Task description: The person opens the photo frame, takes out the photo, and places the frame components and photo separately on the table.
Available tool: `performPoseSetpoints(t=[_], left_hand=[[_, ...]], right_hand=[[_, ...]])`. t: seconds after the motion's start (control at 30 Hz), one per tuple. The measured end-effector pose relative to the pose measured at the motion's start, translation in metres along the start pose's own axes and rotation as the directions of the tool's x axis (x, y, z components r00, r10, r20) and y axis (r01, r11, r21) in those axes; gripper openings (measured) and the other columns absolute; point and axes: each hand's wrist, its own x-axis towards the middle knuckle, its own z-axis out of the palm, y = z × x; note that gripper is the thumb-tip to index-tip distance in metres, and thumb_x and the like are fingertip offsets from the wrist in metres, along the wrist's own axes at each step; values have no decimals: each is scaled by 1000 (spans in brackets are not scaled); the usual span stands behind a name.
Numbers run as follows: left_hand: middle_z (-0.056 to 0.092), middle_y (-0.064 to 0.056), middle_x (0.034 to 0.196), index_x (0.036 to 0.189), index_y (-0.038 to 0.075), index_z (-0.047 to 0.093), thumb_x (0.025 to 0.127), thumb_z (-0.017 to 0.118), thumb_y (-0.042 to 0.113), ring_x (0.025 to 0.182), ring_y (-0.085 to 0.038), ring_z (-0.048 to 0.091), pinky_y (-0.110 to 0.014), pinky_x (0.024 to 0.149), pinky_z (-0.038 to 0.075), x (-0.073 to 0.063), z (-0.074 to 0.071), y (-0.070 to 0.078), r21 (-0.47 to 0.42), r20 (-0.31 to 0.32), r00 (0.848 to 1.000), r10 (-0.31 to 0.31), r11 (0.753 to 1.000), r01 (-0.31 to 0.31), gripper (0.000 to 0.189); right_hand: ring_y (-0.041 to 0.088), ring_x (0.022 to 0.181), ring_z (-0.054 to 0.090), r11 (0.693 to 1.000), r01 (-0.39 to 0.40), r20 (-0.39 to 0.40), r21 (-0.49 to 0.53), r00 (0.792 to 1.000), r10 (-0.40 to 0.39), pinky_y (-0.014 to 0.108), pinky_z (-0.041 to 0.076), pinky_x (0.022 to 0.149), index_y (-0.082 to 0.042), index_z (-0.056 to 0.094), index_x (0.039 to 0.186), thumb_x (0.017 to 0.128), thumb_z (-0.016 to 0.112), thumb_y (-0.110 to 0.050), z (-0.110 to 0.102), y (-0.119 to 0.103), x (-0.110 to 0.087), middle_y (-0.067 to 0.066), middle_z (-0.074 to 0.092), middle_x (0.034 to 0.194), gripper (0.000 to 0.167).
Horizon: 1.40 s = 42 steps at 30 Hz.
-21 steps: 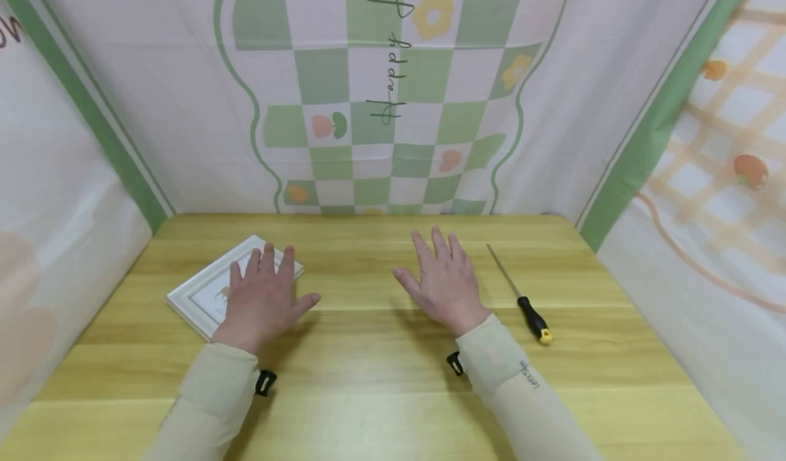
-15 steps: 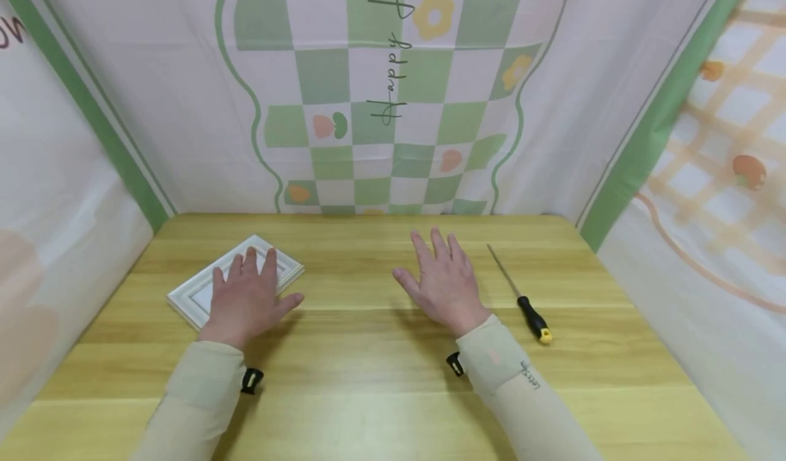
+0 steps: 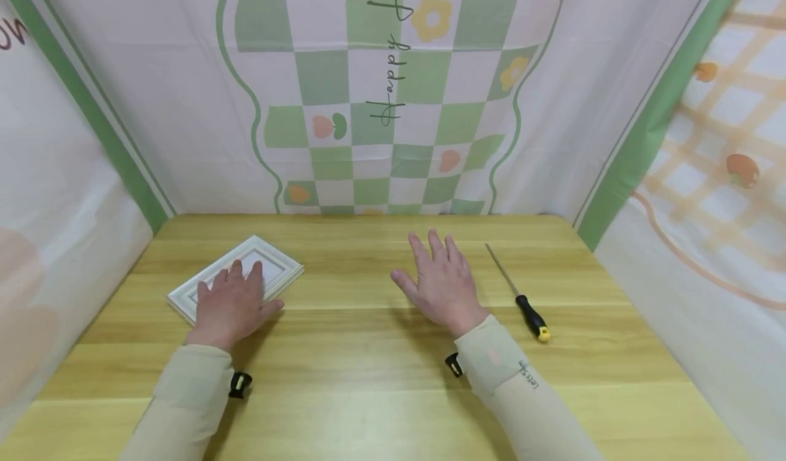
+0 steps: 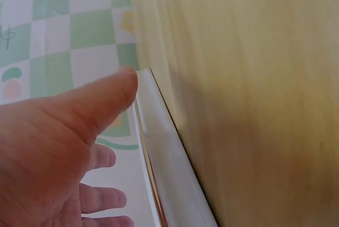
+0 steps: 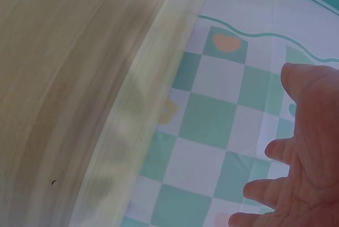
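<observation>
A white picture frame [image 3: 279, 285] lies at an angle on the left of the wooden table. My left hand [image 3: 230, 307] is over its near side, fingers spread and covering part of the picture. In the left wrist view the thumb overlaps the end of the frame's edge [image 4: 169, 158], and the fingers extend past it, holding nothing. My right hand [image 3: 443, 287] hovers palm down right of the table's middle, fingers spread, with its shadow beneath. To its right lies a screwdriver [image 3: 531, 318] with a black and yellow handle, its shaft pointing away; the hand is apart from it.
The wooden table [image 3: 356, 379] ends at a checkered green and white cloth [image 3: 411, 123] hanging behind it. More printed cloth [image 3: 688, 243] hangs along the right side, and a white cloth [image 3: 61, 243] along the left.
My left hand has moved left and toward me across the picture frame, uncovering more of its far part. The right hand, the picture frame and the screwdriver have stayed in place.
</observation>
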Motion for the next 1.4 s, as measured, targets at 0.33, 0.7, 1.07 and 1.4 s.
performPoseSetpoints(t=[0.33,0.7,1.07,1.4], left_hand=[[55,-38,140,146,-1,54,97,71,35,123,-59,54,-70,95,48,-7,6,0,78,-103,988,113,991,-105,64],[66,-28,114,131,5,67,92,79,21,96,-45,63,-57,72,56,-10,9,5,88,-147,980,135,988,-123,44],[63,-31,110,134,4,63,101,58,6,91,-45,63,-57,64,56,-12,12,6,53,-93,989,117,992,-113,33],[60,-32,101,130,1,62,100,52,-3,77,-41,61,-52,54,55,-12,12,9,67,-101,986,131,990,-124,32]], right_hand=[[51,155,19,1000,9,-5,-3,1000,-9,61,19,126,-12,29,165,104,42,-66,1,-2,-1,28,26,167,83],[53,155,20,1000,-2,1,3,1000,2,62,19,126,-13,29,165,104,42,-67,1,-3,-2,28,26,168,83],[52,155,19,1000,-7,4,23,1000,7,62,19,126,-14,29,165,103,44,-66,5,-2,-2,27,26,168,83],[51,155,19,1000,-7,19,18,1000,7,63,20,125,-14,29,165,104,44,-65,6,-2,-2,27,26,168,82]])
